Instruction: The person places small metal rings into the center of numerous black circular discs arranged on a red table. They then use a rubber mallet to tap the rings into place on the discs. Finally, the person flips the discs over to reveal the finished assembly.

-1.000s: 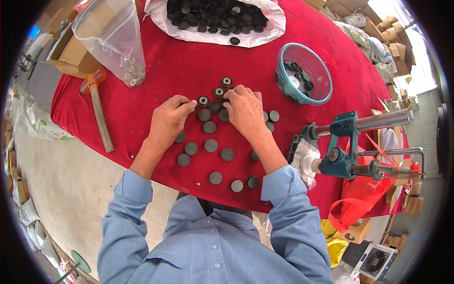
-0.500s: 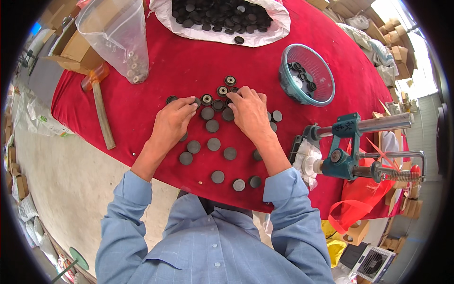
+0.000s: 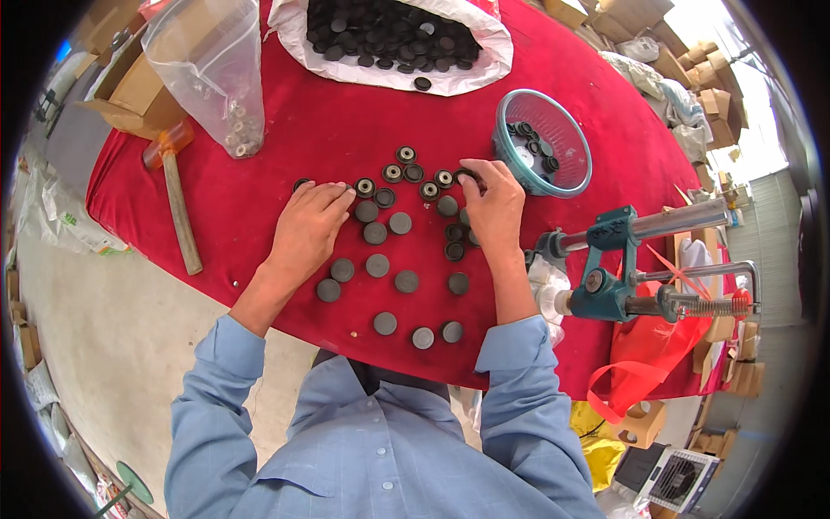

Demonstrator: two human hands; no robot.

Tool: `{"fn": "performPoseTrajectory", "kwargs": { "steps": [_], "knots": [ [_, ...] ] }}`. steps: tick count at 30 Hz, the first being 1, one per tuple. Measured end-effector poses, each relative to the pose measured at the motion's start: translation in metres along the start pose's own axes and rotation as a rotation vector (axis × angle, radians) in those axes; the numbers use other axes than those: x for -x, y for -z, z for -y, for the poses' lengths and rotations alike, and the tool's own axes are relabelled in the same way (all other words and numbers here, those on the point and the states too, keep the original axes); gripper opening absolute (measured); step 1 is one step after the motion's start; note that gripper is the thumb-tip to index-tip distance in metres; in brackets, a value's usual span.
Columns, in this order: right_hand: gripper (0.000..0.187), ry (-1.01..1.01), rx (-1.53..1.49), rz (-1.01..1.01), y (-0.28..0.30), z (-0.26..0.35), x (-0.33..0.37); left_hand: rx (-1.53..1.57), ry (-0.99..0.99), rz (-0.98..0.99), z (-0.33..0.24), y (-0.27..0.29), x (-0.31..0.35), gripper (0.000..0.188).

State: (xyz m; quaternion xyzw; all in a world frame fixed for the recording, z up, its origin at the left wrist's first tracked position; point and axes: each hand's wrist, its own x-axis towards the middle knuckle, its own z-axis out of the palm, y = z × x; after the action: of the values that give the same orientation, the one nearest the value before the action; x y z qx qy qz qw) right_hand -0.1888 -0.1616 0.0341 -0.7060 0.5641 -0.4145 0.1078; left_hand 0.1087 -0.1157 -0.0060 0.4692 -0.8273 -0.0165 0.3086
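Observation:
My right hand (image 3: pixel 495 208) pinches a round black cap (image 3: pixel 464 176) between thumb and fingers, at the right end of a loose group of caps. My left hand (image 3: pixel 304 227) is palm down with its fingers drawn together. Whatever its fingertips hold is mostly hidden; a black cap with a metal centre (image 3: pixel 365 188) lies just right of them. Several such caps with pale metal rings, like this one (image 3: pixel 405 155), sit farther back between the hands. Nearer to me, several plain dark discs (image 3: pixel 377 265) are scattered on the red cloth (image 3: pixel 285 130).
A teal basket (image 3: pixel 577 177) of black parts stands right. At the back, a white sack (image 3: pixel 497 65) spills black caps. A mallet (image 3: pixel 179 208) and a clear bag (image 3: pixel 203 78) of metal parts lie left. A green hand press (image 3: pixel 601 290) stands at the right.
My right hand has moved right, away from the middle caps, and now grips a cap there. Caps with metal centres now show where it was. My left hand has shifted little.

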Motion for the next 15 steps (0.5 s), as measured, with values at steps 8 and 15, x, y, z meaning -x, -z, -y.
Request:
{"fn": "performPoseTrajectory", "kwargs": {
  "steps": [8, 15],
  "knots": [
    [0.022, 0.073, 0.057, 0.092, -0.015, -0.002, 0.01, -0.183, -0.074, 0.061, -0.011, 0.008, -0.003, 0.035],
    [0.025, 0.287, 0.415, 0.033, -0.031, -0.007, 0.015, -0.035, 0.006, 0.052, -0.006, 0.022, -0.009, 0.035]
  ]
}}
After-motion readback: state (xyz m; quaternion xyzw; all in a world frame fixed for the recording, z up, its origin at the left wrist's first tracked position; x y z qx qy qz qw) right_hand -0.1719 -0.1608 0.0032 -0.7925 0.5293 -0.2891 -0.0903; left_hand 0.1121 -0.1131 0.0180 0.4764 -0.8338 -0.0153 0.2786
